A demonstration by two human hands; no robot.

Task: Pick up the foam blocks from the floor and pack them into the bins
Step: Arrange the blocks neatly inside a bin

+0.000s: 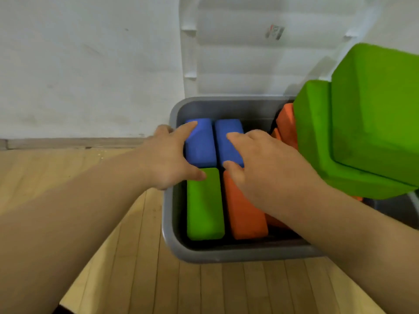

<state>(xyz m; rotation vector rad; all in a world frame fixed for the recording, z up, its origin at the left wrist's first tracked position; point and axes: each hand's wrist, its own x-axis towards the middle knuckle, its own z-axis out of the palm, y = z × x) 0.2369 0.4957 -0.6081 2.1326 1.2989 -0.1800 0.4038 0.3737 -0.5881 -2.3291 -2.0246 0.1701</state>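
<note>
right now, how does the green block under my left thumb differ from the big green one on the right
The small green block lies flat in the grey bin, below its rim, near-left corner; the big green block sits tilted, piled above the rim on the right. The left hand touches the small one with its thumb; no hand touches the big one. The big one looks bulkier. Both are bright green foam.

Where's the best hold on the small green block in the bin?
Probably from straight above, since only the top face of the small green block is free. Pinch across its width, fingers down the dark gaps beside the bin wall and the orange block. Its far end butts the left blue block, so end grips look blocked.
</note>
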